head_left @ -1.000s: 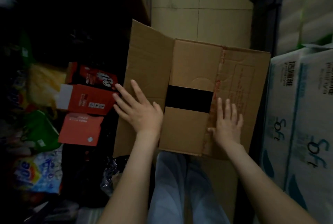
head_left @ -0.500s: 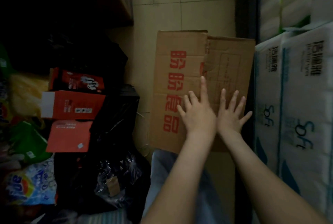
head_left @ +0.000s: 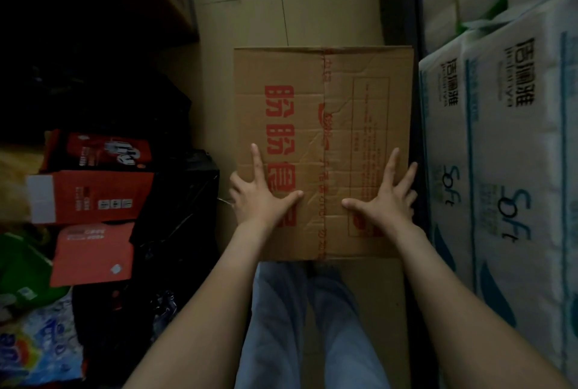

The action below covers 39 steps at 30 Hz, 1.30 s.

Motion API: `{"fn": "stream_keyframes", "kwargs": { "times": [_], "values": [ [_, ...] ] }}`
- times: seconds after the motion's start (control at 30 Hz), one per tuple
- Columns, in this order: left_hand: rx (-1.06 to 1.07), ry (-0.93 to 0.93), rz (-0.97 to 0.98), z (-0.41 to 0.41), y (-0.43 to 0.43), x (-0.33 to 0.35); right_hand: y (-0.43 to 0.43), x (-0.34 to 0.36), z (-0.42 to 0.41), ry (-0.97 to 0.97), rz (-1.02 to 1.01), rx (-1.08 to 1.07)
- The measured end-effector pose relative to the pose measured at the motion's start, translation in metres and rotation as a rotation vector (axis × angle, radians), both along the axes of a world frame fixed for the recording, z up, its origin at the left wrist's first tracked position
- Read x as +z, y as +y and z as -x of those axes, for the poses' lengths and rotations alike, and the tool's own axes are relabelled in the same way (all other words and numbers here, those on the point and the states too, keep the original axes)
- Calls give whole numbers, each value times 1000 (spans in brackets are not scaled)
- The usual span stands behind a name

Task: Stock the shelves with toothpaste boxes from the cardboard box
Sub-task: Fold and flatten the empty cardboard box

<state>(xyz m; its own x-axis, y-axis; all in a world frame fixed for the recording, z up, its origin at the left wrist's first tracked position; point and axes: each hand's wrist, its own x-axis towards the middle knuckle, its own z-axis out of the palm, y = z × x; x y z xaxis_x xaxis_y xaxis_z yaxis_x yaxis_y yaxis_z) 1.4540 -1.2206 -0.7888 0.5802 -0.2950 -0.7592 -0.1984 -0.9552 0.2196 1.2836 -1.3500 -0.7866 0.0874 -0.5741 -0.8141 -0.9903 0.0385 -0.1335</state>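
Since half a second ago the hands have slid apart, left hand (head_left: pixel 259 198) and right hand (head_left: pixel 384 201) now pressing flat, fingers spread, on the near corners of the closed box (head_left: pixel 344 82), which sits on the floor (head_left: pixel 312 13) straight ahead, its seam running away, equally near both.

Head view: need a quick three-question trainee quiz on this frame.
1. True or false: the top flaps of the cardboard box lie closed.
2. The left hand and right hand are: A) holding a toothpaste box, B) pressing on top of the box, C) clear of the box.
3. Fill in: the white packs stand on the person's ___ side.
Key: 1 true; 2 B; 3 right.
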Motion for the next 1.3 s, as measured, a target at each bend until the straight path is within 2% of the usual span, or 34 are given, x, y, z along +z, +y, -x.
{"fn": "stream_keyframes", "kwargs": {
  "times": [0.17,0.27,0.5,0.67,0.8,0.93,1.07,1.3],
  "values": [
    [-14,-38,26,-13,-2,14,-4,13,-9,-59,63,81],
    [-41,-104,31,-29,-6,47,-10,40,-23,-115,98,104],
    [-5,-224,44,-76,23,205,-4,186,-82,-216,150,262],
    [95,-357,125,-100,59,330,-1,303,-138,-338,250,485],
    [174,-483,141,-109,85,395,0,371,-184,-407,309,694],
    [354,-510,132,-96,112,433,3,418,-232,-483,336,966],
    [624,-534,57,-60,134,454,23,452,-268,-542,310,1275],
    [1094,-547,-97,32,183,465,122,472,-287,-598,268,1796]
  ]
}}
